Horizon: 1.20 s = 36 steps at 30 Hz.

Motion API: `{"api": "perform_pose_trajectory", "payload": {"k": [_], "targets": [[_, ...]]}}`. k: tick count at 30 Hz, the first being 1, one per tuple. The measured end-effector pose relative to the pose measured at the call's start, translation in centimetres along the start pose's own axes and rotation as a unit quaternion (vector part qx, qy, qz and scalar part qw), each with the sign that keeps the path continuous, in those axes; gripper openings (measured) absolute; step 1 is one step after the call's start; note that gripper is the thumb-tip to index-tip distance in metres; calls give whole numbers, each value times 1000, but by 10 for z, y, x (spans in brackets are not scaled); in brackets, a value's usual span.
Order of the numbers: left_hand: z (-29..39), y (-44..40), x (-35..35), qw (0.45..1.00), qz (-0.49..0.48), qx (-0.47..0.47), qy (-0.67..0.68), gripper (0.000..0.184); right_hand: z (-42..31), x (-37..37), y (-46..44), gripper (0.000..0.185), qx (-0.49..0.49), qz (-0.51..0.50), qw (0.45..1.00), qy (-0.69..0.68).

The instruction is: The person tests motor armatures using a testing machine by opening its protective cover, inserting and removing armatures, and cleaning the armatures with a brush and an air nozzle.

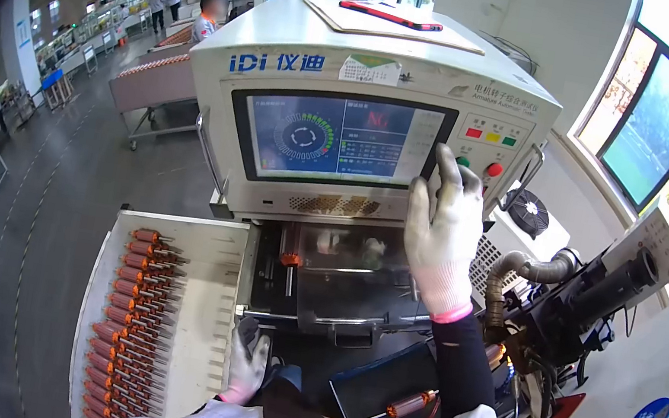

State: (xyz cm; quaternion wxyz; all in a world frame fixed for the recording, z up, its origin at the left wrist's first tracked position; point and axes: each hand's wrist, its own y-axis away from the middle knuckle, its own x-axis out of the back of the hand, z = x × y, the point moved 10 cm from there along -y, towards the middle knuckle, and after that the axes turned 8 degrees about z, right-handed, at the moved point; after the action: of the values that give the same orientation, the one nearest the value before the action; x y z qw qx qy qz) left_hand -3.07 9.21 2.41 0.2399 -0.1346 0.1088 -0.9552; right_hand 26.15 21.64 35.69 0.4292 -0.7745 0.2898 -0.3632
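I've L hand (247, 361) just R of tray (211, 295) w/ rows of rotors (114, 332), can't tell its grip; loose rotor (410, 405) on dark pad (358, 390) to its R; R hand (446, 235) open, fingers spread, by green btn (463, 162), contact unclear; fixture rotor (290, 260) below-L of it; tester screen (301, 141) L; phone (391, 17) above, beyond

The screen (345, 142), its lower right corner hidden behind the right hand (442, 235), shows some text too small to read.
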Motion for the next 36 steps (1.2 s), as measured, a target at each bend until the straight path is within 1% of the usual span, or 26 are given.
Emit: {"api": "perform_pose_trajectory", "payload": {"k": [2, 3, 4, 7, 12, 16, 19, 20, 23, 28, 31, 36], "targets": [[-16, -2, -1, 1000, -1, 13, 18, 45, 0, -4, -4, 48, 21, 23, 999, 13], [-13, 14, -2, 998, -2, 45, 33, 44, -6, -2, -11, 45, 35, 10, 999, 27], [-15, 10, -1, 999, -2, 43, 31, 44, -6, -5, -13, 45, 34, 12, 999, 26], [-25, -1, 3, 993, 13, 107, 45, 48, -3, -15, -15, 42, 19, 3, 999, 27], [-17, -4, 2, 995, 21, 72, 64, 47, 1, -17, -14, 40, -2, 5, 1000, 24], [-5, -1, -2, 997, 13, 50, 52, 47, 0, -14, -13, 39, 1, 12, 1000, 17], [1, -3, -2, 999, 18, 30, 17, 48, 0, -10, -14, 40, 6, 28, 1000, -6], [4, -4, -2, 999, 17, 29, 18, 48, 1, -10, -15, 40, 7, 29, 1000, -5], [2, -2, -4, 997, 0, 70, 13, 49, 5, -5, -13, 43, 0, 44, 999, -15], [20, -2, -10, 997, -3, 66, 35, 49, 2, -6, -12, 43, 0, 28, 1000, -10], [20, -2, -11, 999, 2, 39, 8, 48, 0, -8, -14, 42, 1, 25, 1000, -10], [20, 0, -11, 998, -4, 61, 7, 49, -1, -15, -19, 40, -8, 9, 1000, 16]]}}
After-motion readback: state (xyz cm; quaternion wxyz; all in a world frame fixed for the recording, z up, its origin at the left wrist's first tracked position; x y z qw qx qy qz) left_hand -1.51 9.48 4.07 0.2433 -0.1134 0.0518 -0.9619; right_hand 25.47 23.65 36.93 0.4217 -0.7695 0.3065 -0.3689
